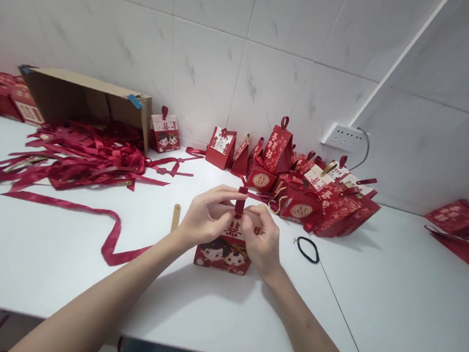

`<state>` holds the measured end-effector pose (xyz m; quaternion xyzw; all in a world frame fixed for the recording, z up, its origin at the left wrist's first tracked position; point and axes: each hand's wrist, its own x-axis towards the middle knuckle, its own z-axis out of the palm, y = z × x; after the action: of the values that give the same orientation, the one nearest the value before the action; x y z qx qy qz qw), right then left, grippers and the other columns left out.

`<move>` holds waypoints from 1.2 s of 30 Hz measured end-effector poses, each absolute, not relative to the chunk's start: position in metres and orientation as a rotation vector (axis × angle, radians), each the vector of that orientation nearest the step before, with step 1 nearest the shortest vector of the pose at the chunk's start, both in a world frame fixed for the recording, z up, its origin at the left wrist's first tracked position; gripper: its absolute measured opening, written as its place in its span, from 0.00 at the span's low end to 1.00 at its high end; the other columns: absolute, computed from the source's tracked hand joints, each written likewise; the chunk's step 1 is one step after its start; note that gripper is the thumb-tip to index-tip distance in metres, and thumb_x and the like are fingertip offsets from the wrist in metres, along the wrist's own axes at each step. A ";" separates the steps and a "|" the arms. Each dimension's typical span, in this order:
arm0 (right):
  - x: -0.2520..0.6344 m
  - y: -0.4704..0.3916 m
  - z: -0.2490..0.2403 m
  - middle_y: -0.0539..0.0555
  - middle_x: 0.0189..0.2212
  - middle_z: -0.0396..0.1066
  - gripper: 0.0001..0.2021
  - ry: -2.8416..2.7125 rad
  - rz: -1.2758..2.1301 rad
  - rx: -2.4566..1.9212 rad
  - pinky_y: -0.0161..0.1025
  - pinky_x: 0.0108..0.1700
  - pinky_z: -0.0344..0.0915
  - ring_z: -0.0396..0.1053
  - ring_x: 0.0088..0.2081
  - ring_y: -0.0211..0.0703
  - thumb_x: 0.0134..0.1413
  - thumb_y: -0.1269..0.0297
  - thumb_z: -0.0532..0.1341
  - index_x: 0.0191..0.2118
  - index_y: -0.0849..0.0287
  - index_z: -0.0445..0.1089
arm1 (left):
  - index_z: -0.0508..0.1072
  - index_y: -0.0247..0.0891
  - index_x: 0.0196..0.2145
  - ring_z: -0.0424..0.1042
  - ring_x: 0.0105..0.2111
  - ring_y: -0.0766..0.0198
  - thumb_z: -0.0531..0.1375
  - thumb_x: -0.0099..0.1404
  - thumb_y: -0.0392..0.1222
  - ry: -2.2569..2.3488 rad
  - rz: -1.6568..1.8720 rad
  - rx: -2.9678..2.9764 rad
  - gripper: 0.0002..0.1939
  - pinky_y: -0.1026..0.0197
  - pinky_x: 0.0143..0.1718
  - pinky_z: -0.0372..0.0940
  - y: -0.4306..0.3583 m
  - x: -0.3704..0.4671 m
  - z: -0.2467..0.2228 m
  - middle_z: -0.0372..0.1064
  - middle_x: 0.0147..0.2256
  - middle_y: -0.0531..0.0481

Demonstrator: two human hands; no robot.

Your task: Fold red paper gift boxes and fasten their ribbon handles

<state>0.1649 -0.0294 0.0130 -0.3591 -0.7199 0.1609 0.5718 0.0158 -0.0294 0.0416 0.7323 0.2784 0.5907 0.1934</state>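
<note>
A small red gift box with a cartoon couple printed on its front stands on the white table right in front of me. My left hand and my right hand meet at its top. Both pinch the red ribbon loop that sticks up from the box's closed top. A long loose red ribbon trails across the table to the left of the box. A short wooden stick lies just beside my left wrist.
A heap of red ribbons lies at the left in front of an open cardboard box. Several finished red gift boxes crowd the wall behind. A black hair tie lies right of my hands. More red packaging sits far right.
</note>
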 end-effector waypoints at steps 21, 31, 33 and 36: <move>0.198 0.005 0.017 0.51 0.34 0.75 0.11 -0.888 0.895 -0.675 0.43 0.43 0.67 0.71 0.37 0.42 0.43 0.66 0.65 0.37 0.58 0.70 | 0.50 0.43 0.57 0.52 0.62 0.50 0.60 0.59 0.48 1.020 1.667 1.629 0.33 0.43 0.60 0.52 -0.010 0.016 0.015 0.47 0.62 0.38; 0.207 0.013 0.017 0.51 0.36 0.76 0.13 -0.455 1.339 -0.510 0.44 0.48 0.66 0.72 0.40 0.41 0.43 0.69 0.54 0.36 0.56 0.71 | 0.54 0.46 0.57 0.61 0.56 0.51 0.66 0.54 0.44 0.822 1.444 1.715 0.36 0.50 0.50 0.64 -0.010 0.028 0.004 0.56 0.58 0.41; 0.207 0.011 0.019 0.51 0.36 0.76 0.14 -0.425 1.355 -0.473 0.45 0.47 0.67 0.72 0.41 0.43 0.42 0.67 0.52 0.36 0.55 0.71 | 0.55 0.47 0.56 0.61 0.56 0.51 0.67 0.52 0.40 0.796 1.516 1.852 0.37 0.50 0.51 0.63 -0.011 0.027 0.005 0.57 0.57 0.42; 0.207 0.010 0.019 0.54 0.34 0.76 0.14 -0.439 1.362 -0.468 0.47 0.48 0.66 0.72 0.42 0.47 0.41 0.64 0.51 0.32 0.55 0.72 | 0.56 0.48 0.56 0.61 0.56 0.52 0.65 0.53 0.37 0.726 1.545 1.947 0.36 0.52 0.51 0.63 -0.013 0.025 0.007 0.57 0.57 0.42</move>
<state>0.2073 0.0096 0.0193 -0.2123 -0.1993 0.6187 0.7297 0.0254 -0.0134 0.0072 0.7235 0.2698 0.5741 0.2724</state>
